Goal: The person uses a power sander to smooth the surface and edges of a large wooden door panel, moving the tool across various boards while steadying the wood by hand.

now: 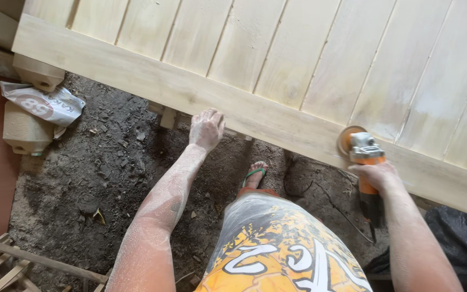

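Note:
A large pale wooden panel (298, 59) made of planks with a cross rail lies flat across the upper view. My left hand (207, 128), dusted with sawdust, rests on the panel's near edge with its fingers curled over it. My right hand (378, 176) grips an orange and grey angle grinder (364, 154). The grinder's sanding disc (347, 138) presses against the cross rail close to the near edge.
Dark dirt floor (109, 167) lies below the panel. Wooden blocks (25, 130) and a crumpled paper bag (44, 103) sit at left. A slatted wooden piece (6, 265) is at bottom left. The grinder's cable (331, 203) trails on the ground. My sandalled foot (254, 176) stands under the edge.

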